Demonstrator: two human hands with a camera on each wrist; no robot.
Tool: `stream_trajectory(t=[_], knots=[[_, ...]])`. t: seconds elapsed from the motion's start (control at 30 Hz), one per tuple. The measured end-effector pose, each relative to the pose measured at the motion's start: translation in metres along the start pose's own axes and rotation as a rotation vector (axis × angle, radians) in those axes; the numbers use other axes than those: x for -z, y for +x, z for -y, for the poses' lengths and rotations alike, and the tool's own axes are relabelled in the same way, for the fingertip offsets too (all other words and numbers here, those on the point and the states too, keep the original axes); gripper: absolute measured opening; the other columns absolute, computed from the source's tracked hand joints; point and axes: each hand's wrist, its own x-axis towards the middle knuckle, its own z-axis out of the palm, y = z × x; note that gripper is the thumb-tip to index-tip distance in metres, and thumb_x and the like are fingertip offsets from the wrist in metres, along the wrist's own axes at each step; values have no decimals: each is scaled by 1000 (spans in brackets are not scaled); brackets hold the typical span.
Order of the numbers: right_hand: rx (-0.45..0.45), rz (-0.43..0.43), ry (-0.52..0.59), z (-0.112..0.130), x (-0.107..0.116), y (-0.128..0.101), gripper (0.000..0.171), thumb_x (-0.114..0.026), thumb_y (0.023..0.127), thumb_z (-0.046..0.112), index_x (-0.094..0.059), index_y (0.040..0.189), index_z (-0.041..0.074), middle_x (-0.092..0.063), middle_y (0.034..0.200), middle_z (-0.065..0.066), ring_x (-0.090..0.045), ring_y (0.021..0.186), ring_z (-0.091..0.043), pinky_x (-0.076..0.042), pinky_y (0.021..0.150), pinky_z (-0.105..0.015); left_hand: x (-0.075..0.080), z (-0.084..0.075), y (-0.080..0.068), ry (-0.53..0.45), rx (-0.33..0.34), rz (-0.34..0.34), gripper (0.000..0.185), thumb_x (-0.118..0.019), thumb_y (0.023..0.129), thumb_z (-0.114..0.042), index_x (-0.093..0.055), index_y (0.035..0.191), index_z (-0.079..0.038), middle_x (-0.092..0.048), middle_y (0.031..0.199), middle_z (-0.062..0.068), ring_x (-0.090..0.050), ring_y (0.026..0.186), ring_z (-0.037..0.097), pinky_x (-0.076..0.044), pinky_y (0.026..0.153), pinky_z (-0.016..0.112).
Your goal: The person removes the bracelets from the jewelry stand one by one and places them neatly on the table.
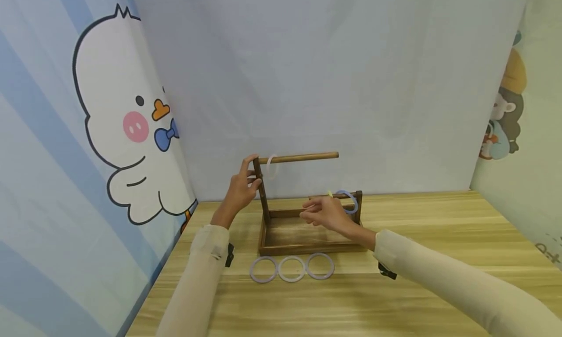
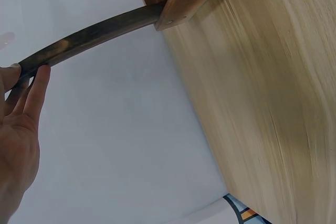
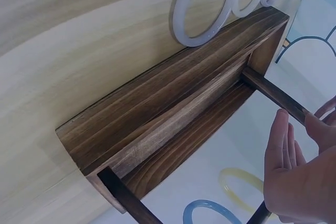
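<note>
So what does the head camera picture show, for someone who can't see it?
A person's left hand holds the tall post of a wooden stand on a table, while the right hand reaches by a blue ring on the low rod. Three pale rings lie in front.

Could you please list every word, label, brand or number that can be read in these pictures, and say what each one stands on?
Only one text shows: dark lettering on the right wall panel, cut off by the picture's edge and too blurred to read. The wooden rack, rings and table bear none.
</note>
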Motion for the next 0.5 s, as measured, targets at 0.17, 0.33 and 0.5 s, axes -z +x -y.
stream_trajectory(t=[0.17, 0.33, 0.5], knots=[[-16, -3, 9, 1, -2, 5, 33, -76, 97, 10, -70, 123, -8, -77, 105, -19, -78, 87, -34, -66, 67, -31, 0, 1, 0, 6, 6, 1, 74, -60, 102, 6, -26, 161, -23, -64, 131, 31, -69, 116, 42, -64, 90, 44], [-7, -3, 3, 4, -4, 9, 33, -77, 96, 11, -70, 122, -8, -78, 104, -19, -78, 83, -29, -67, 70, -34, -1, 3, 1, 7, 21, 5, 74, -60, 102, 6, -25, 161, -23, -64, 132, 30, -69, 117, 42, -64, 90, 43], [2, 1, 15, 8, -6, 13, 33, -76, 96, 8, -69, 123, -9, -77, 102, -21, -78, 78, -25, -66, 66, -28, -1, 4, 0, 8, 26, 9, 74, -60, 102, 6, -25, 161, -23, -64, 132, 30, -68, 118, 42, -63, 91, 44]])
